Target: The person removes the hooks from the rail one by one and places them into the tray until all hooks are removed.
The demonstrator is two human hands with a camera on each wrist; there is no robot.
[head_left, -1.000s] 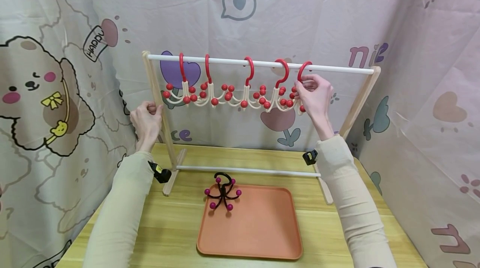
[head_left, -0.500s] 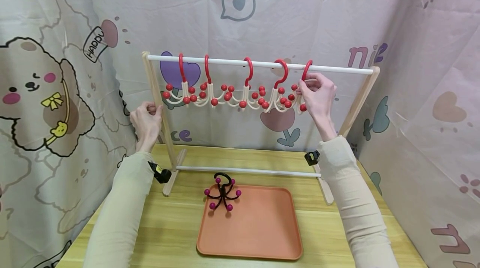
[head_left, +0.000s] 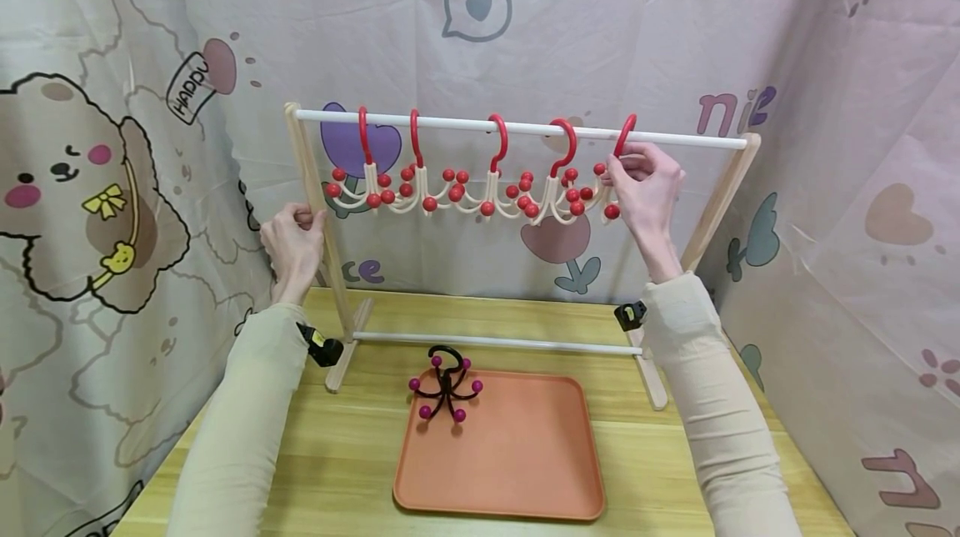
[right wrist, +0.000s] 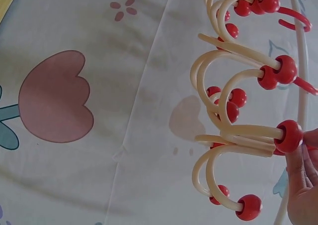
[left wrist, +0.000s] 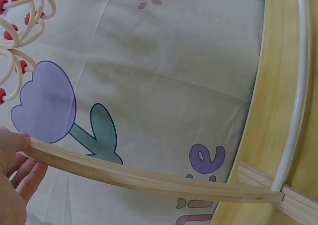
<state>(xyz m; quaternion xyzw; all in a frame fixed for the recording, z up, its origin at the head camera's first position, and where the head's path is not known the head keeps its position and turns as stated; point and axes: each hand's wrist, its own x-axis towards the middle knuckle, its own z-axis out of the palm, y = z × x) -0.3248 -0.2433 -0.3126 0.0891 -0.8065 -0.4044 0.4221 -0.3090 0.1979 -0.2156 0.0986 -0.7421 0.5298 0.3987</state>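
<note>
A wooden clothes rack with a white top rod (head_left: 690, 139) stands at the back of the table. My left hand (head_left: 291, 249) holds its left upright (left wrist: 149, 179), thumb and fingers on either side of the wood. My right hand (head_left: 647, 187) pinches the rightmost cream octopus hanger (head_left: 625, 135) just below its red hook; in the head view that hook tilts on the rod, and the hand covers part of the arms. Several more cream hangers (head_left: 491, 183) with red ball tips hang in a row to the left. Their arms crowd close together in the right wrist view.
An orange tray (head_left: 525, 462) lies on the wooden table (head_left: 337, 454) in front of the rack. On its back left corner rests a black octopus hanger (head_left: 447, 385) with magenta ball tips. A white lower bar (head_left: 495, 343) joins the rack's feet. Printed curtains (head_left: 480, 62) surround the table.
My right hand has moved to the right with the rightmost hanger, widening the gap to its neighbour; its hook now leans more. My left hand has stayed on the upright.
</note>
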